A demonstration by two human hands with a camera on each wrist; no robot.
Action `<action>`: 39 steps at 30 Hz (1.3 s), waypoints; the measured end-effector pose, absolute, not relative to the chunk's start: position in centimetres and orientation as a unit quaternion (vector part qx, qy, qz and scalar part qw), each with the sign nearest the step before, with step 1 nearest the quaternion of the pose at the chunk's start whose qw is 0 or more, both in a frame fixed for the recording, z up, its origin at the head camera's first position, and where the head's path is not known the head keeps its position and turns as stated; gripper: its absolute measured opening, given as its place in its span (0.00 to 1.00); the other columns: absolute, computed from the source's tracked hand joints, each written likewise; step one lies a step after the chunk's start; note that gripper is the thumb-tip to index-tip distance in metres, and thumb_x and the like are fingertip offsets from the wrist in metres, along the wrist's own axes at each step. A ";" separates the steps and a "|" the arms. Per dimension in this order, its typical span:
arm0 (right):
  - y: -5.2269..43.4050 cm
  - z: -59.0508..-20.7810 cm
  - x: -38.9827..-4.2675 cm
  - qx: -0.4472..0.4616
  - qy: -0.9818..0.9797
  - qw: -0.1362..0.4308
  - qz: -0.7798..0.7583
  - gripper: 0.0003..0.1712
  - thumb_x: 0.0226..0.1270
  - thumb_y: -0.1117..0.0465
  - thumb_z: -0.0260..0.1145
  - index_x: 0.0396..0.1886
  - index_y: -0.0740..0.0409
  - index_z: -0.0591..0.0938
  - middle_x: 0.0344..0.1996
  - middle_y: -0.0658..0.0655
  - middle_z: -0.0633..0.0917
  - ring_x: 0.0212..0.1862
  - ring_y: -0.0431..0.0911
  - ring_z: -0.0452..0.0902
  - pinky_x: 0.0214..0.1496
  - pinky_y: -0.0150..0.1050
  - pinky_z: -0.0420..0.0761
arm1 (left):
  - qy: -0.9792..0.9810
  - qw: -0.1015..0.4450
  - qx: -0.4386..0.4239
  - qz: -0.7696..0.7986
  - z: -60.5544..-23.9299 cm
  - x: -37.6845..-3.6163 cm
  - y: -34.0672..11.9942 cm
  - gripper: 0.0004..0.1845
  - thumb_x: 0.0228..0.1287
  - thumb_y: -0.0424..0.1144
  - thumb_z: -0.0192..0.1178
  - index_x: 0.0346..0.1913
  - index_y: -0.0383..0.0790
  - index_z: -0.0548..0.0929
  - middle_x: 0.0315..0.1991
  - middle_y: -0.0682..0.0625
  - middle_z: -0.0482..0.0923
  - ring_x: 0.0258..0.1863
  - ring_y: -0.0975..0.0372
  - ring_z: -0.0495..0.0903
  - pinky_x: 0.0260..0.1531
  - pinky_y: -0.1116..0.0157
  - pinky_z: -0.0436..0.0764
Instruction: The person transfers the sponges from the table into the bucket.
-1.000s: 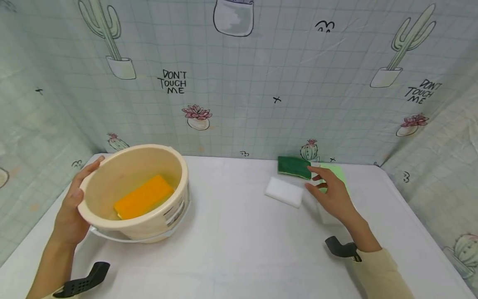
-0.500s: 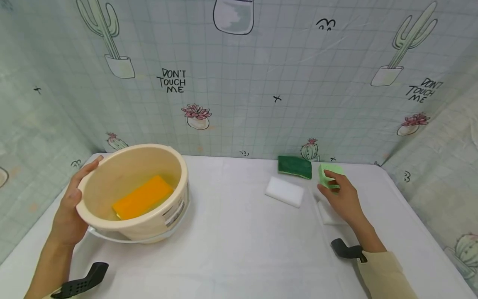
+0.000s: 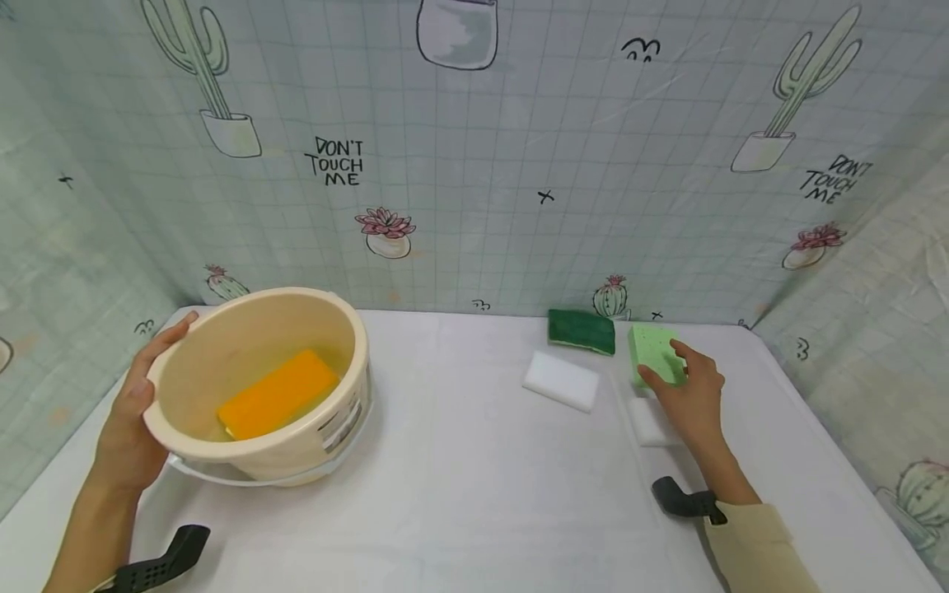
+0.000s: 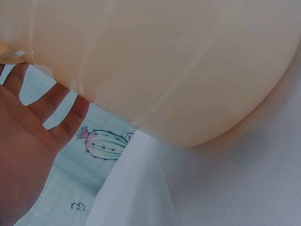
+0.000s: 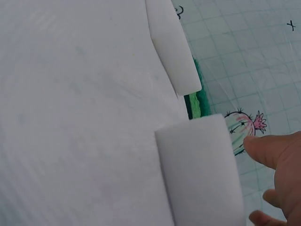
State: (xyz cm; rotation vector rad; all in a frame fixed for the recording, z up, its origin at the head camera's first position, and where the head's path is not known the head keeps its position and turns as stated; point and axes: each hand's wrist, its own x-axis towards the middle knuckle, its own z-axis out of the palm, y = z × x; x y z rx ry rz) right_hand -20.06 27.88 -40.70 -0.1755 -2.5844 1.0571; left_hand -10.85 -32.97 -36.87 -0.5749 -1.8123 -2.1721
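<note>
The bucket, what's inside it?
Inside the cream bucket lies an orange sponge, flat on the bottom, seemingly in a little yellowish liquid. The near wall hides part of the bottom. The left hand holds the bucket's rim.

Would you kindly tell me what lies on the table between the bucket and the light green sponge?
In the head view, a white sponge block lies between the bucket and the light green sponge; otherwise only bare white table.
</note>
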 end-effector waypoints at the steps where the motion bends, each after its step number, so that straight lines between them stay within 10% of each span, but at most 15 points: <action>1: 27.8 -40.7 -20.0 -0.068 -0.911 0.168 0.371 0.41 0.62 0.52 0.68 0.69 0.67 0.64 0.61 0.72 0.65 0.58 0.65 0.57 0.49 0.56 0.63 | -0.622 0.127 -0.198 -0.747 -36.9 -10.8 -33.0 0.30 0.69 0.39 0.38 0.74 0.40 0.53 0.74 0.47 0.46 0.63 0.60 0.62 0.51 0.70 0.73; 22: 27.6 -41.2 -20.4 -0.167 -0.934 0.099 0.301 0.56 0.56 0.42 0.70 0.69 0.76 0.58 0.59 0.80 0.61 0.59 0.71 0.59 0.48 0.67 0.68 | -0.629 0.124 -0.176 -0.747 -36.9 -10.8 -32.9 0.31 0.69 0.41 0.36 0.75 0.42 0.53 0.74 0.48 0.45 0.63 0.60 0.61 0.53 0.71 0.71; 39: 28.0 -40.3 -20.3 -0.130 -0.921 0.121 0.347 0.47 0.57 0.59 0.70 0.66 0.81 0.58 0.59 0.81 0.62 0.61 0.71 0.57 0.59 0.62 0.61 | -0.623 0.123 -0.208 -0.744 -37.3 -10.9 -33.2 0.31 0.69 0.38 0.36 0.75 0.40 0.51 0.74 0.46 0.45 0.63 0.60 0.62 0.50 0.70 0.73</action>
